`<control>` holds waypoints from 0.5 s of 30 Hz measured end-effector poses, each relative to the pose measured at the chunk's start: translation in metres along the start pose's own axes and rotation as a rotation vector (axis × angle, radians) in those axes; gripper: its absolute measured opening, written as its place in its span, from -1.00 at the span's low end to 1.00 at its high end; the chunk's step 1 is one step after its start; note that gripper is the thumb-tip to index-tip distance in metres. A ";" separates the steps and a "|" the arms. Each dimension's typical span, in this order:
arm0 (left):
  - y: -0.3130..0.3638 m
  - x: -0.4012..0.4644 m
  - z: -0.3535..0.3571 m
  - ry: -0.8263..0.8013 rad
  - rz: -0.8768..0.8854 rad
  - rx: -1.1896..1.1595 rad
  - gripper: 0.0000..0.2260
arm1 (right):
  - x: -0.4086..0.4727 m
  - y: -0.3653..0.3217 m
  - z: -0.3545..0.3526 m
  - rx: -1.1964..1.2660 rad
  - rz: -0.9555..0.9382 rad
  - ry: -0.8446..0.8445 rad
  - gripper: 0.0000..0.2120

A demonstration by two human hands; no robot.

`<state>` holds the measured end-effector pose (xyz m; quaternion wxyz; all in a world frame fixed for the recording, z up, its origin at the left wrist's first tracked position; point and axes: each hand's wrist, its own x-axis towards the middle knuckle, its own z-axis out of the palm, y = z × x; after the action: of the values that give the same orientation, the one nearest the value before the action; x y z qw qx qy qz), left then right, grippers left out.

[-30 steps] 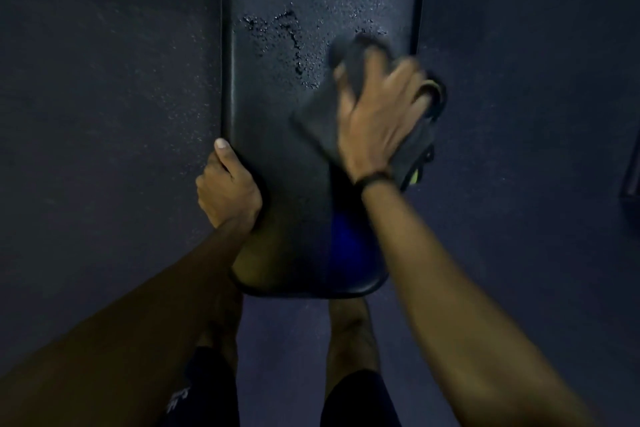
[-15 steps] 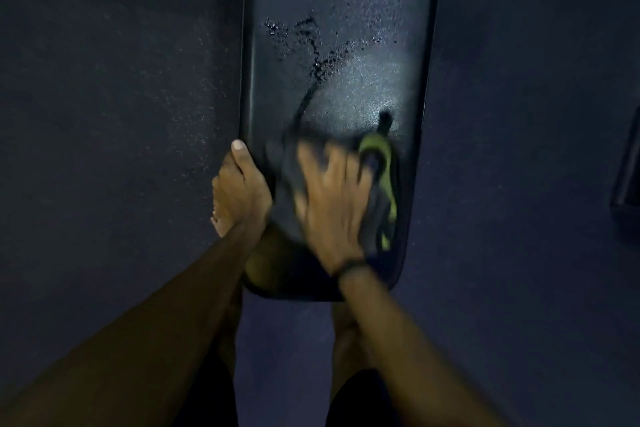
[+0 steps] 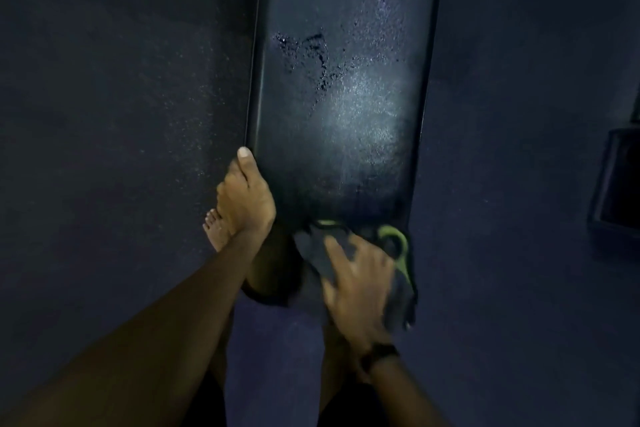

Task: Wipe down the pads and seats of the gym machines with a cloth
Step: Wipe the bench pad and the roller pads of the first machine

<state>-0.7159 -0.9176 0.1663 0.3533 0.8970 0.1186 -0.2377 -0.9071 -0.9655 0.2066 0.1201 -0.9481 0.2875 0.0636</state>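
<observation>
Looking down from the head camera, a long black bench pad [image 3: 346,87] runs away from the person over a dark speckled floor [image 3: 104,114]. Its middle carries a pale, hazy wet patch, with dark droplets [image 3: 311,55] scattered just above and left of that patch.

At the pad's near end, the right hand [image 3: 356,284] lies flat with spread fingers on a dark grey cloth [image 3: 401,288] that has a green trim; the cloth is pressed against the pad's near right corner and hangs over its edge. This hand is blurred, and a dark band sits on its wrist.

The left hand [image 3: 244,199] grips the pad's left edge, thumb stretched up along the rim and the fingers curled under, out of sight.

A bare foot [image 3: 216,229] shows on the floor just behind the left hand. A dark boxy object [image 3: 616,180] sits at the right edge of the view, too dim to identify.
</observation>
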 end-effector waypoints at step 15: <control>0.001 0.008 -0.018 -0.295 -0.329 -0.481 -0.35 | -0.053 -0.015 0.012 -0.047 -0.129 -0.093 -0.54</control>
<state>-0.7020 -0.9055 0.1743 0.5253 0.7126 0.2623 -0.3840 -0.9434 -0.9225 0.2080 0.1150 -0.9632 0.2185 0.1062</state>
